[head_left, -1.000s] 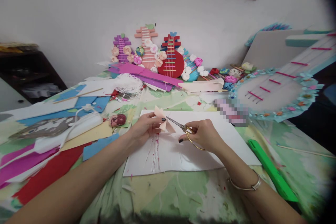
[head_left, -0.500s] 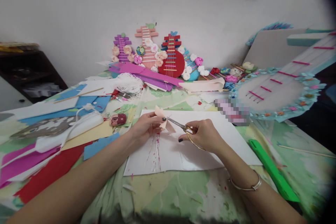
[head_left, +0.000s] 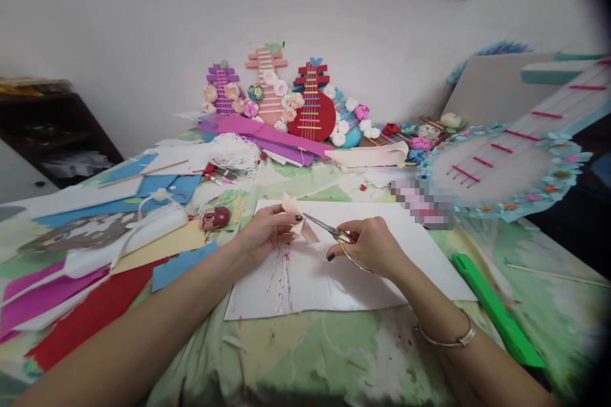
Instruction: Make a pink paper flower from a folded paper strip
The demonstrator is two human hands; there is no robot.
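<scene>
Between the thumb and fingers of my left hand [head_left: 265,230] is a pale peach piece of paper [head_left: 309,231], folded or partly cut so that its ends stick out. My right hand [head_left: 375,245] grips a pair of scissors [head_left: 329,226] by the gold-coloured handles. The blade tips reach the peach paper beside my left thumb; whether they bite into it I cannot tell. Both hands are above a white board [head_left: 391,286] on the table. Red-and-white strings [head_left: 285,286] lie on the board under my left hand.
Several small paper lutes, one of them red [head_left: 312,116], lean on the wall with paper flowers. A larger blue-edged lute [head_left: 477,172] stands at right, above a green cutter [head_left: 499,311]. Left are coloured sheets, a red sheet [head_left: 95,311] and a white face mask [head_left: 157,226].
Almost nothing differs. My right thumb has shifted very slightly, and the scissors and peach paper are held in nearly the same place.
</scene>
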